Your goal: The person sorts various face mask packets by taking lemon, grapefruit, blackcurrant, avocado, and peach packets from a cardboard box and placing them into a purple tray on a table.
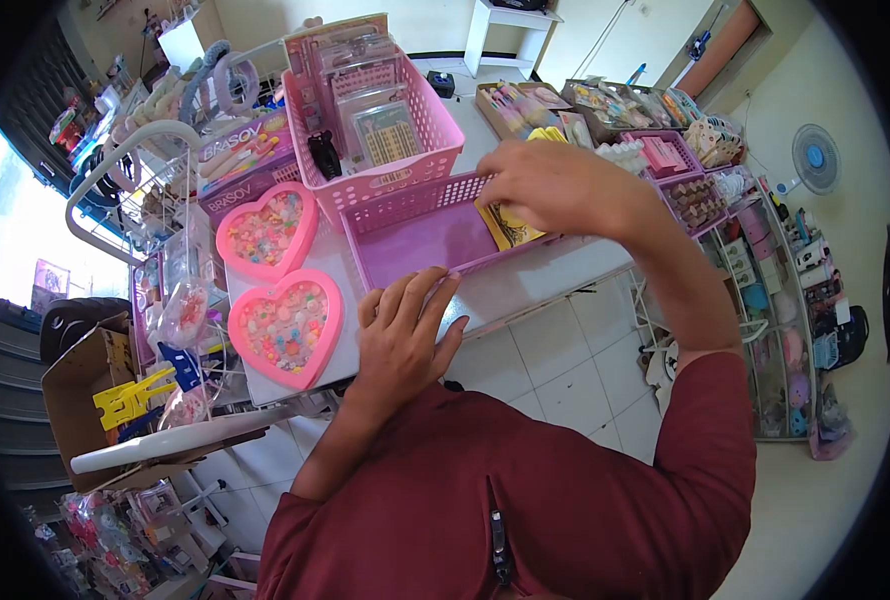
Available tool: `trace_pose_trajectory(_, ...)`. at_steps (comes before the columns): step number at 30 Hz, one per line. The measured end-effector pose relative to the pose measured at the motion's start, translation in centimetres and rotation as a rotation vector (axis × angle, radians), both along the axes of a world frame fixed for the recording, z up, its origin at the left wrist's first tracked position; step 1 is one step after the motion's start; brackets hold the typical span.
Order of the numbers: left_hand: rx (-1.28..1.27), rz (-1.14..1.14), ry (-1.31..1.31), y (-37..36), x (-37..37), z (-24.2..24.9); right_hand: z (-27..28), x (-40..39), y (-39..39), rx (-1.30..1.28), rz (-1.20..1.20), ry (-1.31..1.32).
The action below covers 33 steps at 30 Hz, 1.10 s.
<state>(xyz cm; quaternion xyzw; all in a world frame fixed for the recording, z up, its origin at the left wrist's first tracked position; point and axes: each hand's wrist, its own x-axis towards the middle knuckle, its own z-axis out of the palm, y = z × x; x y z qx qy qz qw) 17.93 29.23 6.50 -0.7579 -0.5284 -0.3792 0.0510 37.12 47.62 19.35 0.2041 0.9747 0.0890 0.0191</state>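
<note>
A shallow purple basket (420,243) lies on the white table in front of me. My left hand (405,330) rests at its near rim, fingers stretched and slightly apart, holding nothing. Over the basket's right end is my right hand (560,190), its fingers curled down on a yellow-and-black packet (508,230); the fingertips are partly hidden. Behind stands a taller pink basket (430,120) with clear packs and a black hair clip (324,155). Two pink heart-shaped boxes of colourful beads, the upper one (268,232) and the lower one (287,330), lie to the left.
A purple Brasov box (250,160) and a white wire rack (115,185) with headbands stand at the left. Boxes of small goods (625,105) and a purple tray (690,200) fill the right side. A cardboard box (85,400) stands low left; a fan (816,160) is far right.
</note>
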Motion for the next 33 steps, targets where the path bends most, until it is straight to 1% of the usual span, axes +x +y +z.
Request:
trace_pose_trajectory(1,-0.005,-0.006,0.0,0.0,0.0,0.1,-0.5,-0.7,0.8,-0.319,0.082,-0.041)
trace_pose_trajectory(2,-0.003,-0.011,0.001,0.0,0.0,0.0,-0.9,-1.5,1.2,-0.317,0.077,-0.039)
trace_pose_trajectory(4,0.01,-0.005,0.003,0.1,-0.1,-0.1,-1.1,-3.4,1.6,-0.497,-0.168,-0.434)
trace_pose_trajectory(5,0.014,-0.006,0.002,0.2,-0.1,-0.1,-1.9,-3.1,2.0,-0.494,-0.17,-0.435)
trace_pose_trajectory(7,0.015,-0.006,-0.002,0.1,-0.2,-0.2,-3.2,-2.5,2.4,-0.318,0.071,-0.391)
trace_pose_trajectory(8,0.015,-0.003,-0.006,0.1,-0.2,-0.3,-3.8,-2.4,2.6,-0.319,0.073,-0.395)
trace_pose_trajectory(10,0.025,-0.007,0.003,0.1,-0.2,-0.4,-4.0,-2.6,1.9,-0.144,0.047,-0.486)
trace_pose_trajectory(14,0.025,-0.009,0.0,0.2,-0.1,-0.5,-3.9,-2.9,1.6,-0.13,-0.011,-0.494)
trace_pose_trajectory(16,0.024,-0.004,0.009,0.1,-0.1,-0.5,-1.9,-3.2,1.4,-0.404,-0.14,-0.416)
trace_pose_trajectory(17,0.026,-0.005,0.011,0.0,-0.1,-0.5,-1.1,-2.7,1.2,-0.403,-0.141,-0.413)
trace_pose_trajectory(19,0.024,0.008,0.012,-0.1,0.1,-0.5,0.7,-0.6,0.3,-0.291,0.083,0.056)
trace_pose_trajectory(21,0.062,0.004,-0.016,-0.2,0.2,-0.6,3.3,1.6,-2.6,-0.179,0.13,0.309)
trace_pose_trajectory(23,0.098,0.002,-0.041,-0.7,0.4,-0.7,4.3,4.8,-6.1,-0.372,0.106,0.44)
trace_pose_trajectory(25,0.122,-0.135,-0.134,-1.3,0.2,-0.5,3.2,8.0,-8.8,-0.699,0.183,0.41)
trace_pose_trajectory(26,-0.004,-0.368,-0.313,-1.3,-0.2,-0.1,1.6,9.7,-9.7,-0.963,0.102,0.332)
trace_pose_trajectory(27,-0.01,-0.377,-0.304,-1.2,0.0,0.3,-1.2,11.4,-10.4,-1.225,0.017,0.249)
trace_pose_trajectory(28,-0.425,-0.73,-0.59,-1.3,0.2,0.5,-5.6,12.9,-10.6,-1.457,-0.05,0.196)
trace_pose_trajectory(29,-0.86,-1.062,-0.871,-1.4,0.6,0.6,-11.5,14.3,-10.8,-1.69,-0.116,0.135)
trace_pose_trajectory(30,-0.873,-1.057,-0.864,-1.2,1.4,-0.4,-18.2,15.6,-11.2,-1.802,-0.322,0.114)
trace_pose_trajectory(31,-1.062,-1.062,-0.809,-0.7,2.6,-2.9,-24.7,16.4,-12.3,-1.906,-0.531,0.089)
trace_pose_trajectory(32,-1.248,-1.059,-0.751,-0.2,3.7,-5.6,-29.6,16.0,-14.6,-1.871,-0.718,0.248)
trace_pose_trajectory(33,-1.311,-0.957,-0.684,-0.2,4.5,-8.3,-34.6,15.6,-17.5,-1.82,-0.904,0.401)
